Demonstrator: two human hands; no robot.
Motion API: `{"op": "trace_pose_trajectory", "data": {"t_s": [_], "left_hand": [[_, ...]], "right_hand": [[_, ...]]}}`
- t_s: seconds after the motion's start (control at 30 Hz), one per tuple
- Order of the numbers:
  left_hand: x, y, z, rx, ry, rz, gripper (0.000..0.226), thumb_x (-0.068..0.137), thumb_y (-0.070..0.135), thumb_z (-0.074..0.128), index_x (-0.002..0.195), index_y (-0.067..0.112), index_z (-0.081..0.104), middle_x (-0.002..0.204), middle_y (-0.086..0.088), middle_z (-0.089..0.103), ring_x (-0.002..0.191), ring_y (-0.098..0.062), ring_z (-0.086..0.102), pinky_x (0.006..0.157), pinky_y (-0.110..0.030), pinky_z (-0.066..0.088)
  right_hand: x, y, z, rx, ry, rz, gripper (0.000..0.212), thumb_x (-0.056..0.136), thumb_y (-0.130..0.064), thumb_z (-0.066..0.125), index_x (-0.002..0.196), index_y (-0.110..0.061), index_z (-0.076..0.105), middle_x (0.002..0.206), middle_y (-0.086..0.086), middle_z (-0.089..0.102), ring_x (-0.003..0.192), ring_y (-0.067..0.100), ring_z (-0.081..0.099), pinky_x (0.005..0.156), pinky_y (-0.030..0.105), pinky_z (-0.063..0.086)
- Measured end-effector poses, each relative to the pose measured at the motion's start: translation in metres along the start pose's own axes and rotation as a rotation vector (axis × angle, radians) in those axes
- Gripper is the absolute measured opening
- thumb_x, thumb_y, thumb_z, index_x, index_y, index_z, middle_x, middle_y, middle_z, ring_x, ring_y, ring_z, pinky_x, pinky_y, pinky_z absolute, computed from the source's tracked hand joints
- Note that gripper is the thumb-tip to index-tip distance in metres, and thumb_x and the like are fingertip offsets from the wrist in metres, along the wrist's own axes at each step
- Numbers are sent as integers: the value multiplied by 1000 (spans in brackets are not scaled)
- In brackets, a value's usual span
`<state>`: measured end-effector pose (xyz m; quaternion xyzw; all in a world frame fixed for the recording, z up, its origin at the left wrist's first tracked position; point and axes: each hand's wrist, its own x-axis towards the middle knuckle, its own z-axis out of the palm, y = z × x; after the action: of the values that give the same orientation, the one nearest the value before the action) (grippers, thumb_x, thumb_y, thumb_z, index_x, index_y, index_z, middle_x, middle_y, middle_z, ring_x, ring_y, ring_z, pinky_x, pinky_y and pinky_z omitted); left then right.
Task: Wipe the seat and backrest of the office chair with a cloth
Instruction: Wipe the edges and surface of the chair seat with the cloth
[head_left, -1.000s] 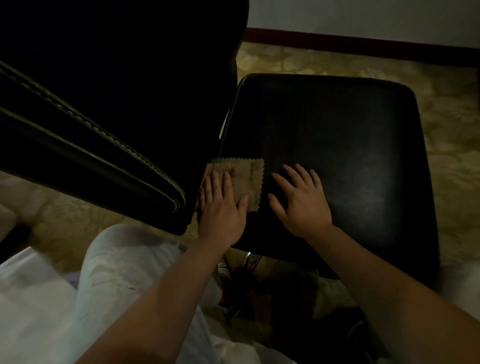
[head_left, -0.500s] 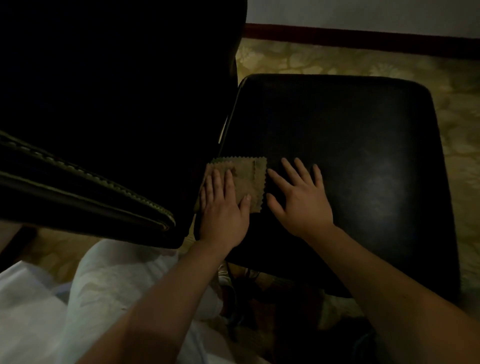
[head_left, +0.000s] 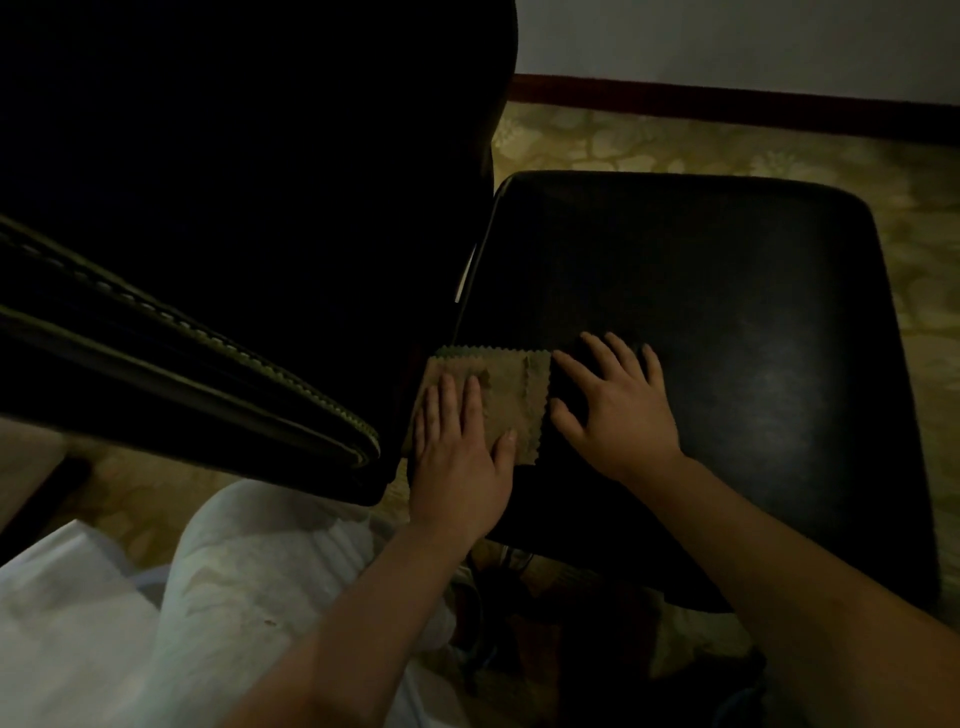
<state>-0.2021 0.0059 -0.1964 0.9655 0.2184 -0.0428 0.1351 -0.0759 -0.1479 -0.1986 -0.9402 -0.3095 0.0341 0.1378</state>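
Observation:
The black office chair fills the view, its seat (head_left: 727, 322) on the right and its tall backrest (head_left: 249, 208) on the left in deep shadow. A small tan cloth (head_left: 511, 384) with pinked edges lies flat at the seat's near left corner, next to the backrest. My left hand (head_left: 457, 457) presses on the cloth with straight fingers. Just right of the cloth, my right hand (head_left: 618, 405) lies flat on the bare seat, fingers spread, its index fingertip at the cloth's edge.
The backrest's stitched side edge (head_left: 208, 332) juts toward me at lower left. A patterned beige carpet (head_left: 675, 140) surrounds the chair, ending at a dark red baseboard (head_left: 727, 104) and pale wall. My knee in light trousers (head_left: 249, 587) is at bottom left.
Both hands stay in nearly the same place on cloth and seat. The camera shifted slightly, so the backrest edge sits differently in view.

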Motion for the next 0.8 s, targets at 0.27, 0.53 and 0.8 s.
{"op": "trace_pose_trajectory", "data": {"t_s": [0.27,0.53,0.8], "left_hand": [[35,10,-12,-19,-29,-18,76,106,51,33,163,15,-4,170,-13,-11,157,-27,-10,127,-43,-5],[42,10,-17,-45,-30,-43,75,106,51,34,163,19,-2,171,-9,-7,157,-27,-5,126,-44,4],[-37,-2,-1,-37,-9,-90,86,88,66,-3,162,23,-10,170,-3,-15,156,-20,-14,126,-40,0]], "right_hand": [[12,16,-3,-48,-45,-12,67,93,-69,23,153,-40,21,163,6,14,151,28,3,119,56,-5],[14,13,-1,-75,-63,14,68,91,-71,19,152,-41,21,164,5,10,151,26,-1,119,55,-7],[12,13,-4,-90,-84,6,71,89,-73,13,153,-42,19,164,4,8,151,25,-2,120,55,-6]]}}
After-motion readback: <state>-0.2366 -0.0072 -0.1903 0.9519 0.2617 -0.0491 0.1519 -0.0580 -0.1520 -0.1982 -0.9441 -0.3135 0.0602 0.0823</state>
